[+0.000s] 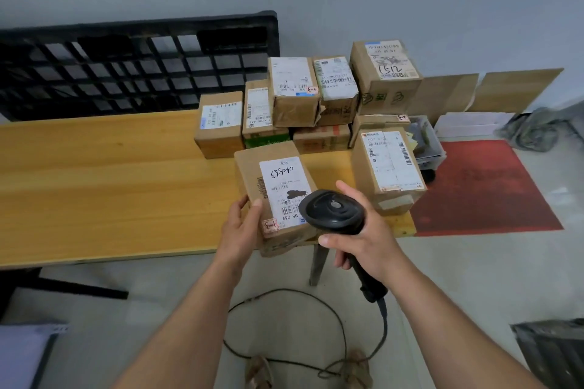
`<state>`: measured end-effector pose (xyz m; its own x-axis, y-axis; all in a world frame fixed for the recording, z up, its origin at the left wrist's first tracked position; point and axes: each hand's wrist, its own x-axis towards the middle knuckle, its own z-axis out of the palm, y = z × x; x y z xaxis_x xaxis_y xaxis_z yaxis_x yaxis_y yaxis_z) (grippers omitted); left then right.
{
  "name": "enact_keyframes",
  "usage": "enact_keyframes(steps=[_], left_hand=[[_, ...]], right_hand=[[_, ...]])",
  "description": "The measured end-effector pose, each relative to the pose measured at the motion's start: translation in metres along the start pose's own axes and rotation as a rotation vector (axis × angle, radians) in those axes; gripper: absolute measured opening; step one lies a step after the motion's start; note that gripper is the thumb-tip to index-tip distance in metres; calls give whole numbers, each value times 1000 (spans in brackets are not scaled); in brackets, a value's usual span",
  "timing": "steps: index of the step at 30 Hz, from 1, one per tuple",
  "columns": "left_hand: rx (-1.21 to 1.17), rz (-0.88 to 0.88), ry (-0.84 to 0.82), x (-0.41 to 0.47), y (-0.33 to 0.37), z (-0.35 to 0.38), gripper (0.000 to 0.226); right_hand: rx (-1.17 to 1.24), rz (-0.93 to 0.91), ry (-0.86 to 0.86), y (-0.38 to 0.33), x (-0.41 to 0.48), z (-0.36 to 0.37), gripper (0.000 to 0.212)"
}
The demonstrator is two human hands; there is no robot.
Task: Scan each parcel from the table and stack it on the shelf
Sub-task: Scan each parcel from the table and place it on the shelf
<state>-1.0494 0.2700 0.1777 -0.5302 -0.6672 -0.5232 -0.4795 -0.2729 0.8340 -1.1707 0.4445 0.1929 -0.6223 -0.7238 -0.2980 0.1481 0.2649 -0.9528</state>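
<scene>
Left hand grips the parcel label-up, while right hand clutches the scanner, its head just over the near barcode.

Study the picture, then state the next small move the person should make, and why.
Probably aim the scanner at the barcode low on the label and trigger it. The left hand holds the parcel label-up, the right hand grips the scanner, whose head sits right beside that barcode, so scanning seems the pending step.
</scene>
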Motion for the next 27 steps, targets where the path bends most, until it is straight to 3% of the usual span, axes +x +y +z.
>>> enact_keyframes(steps=[3,6,12,20,27], left_hand=[[-79,-28,-119,-4,-7,-11,62],[-115,-25,-183,-7,-12,-23,90],[-128,51,-189,-1,-6,-59,114],[-67,269,-63,0,22,-128,122],[-62,348,-44,-1,28,-174,127]], right_hand=[[-15,21,3,-1,0,5,93],[-39,32,8,-4,0,11,92],[-25,-19,22,-25,-4,34,89],[89,-181,-21,-73,-36,83,85],[105,-247,-41,-89,-60,123,87]])
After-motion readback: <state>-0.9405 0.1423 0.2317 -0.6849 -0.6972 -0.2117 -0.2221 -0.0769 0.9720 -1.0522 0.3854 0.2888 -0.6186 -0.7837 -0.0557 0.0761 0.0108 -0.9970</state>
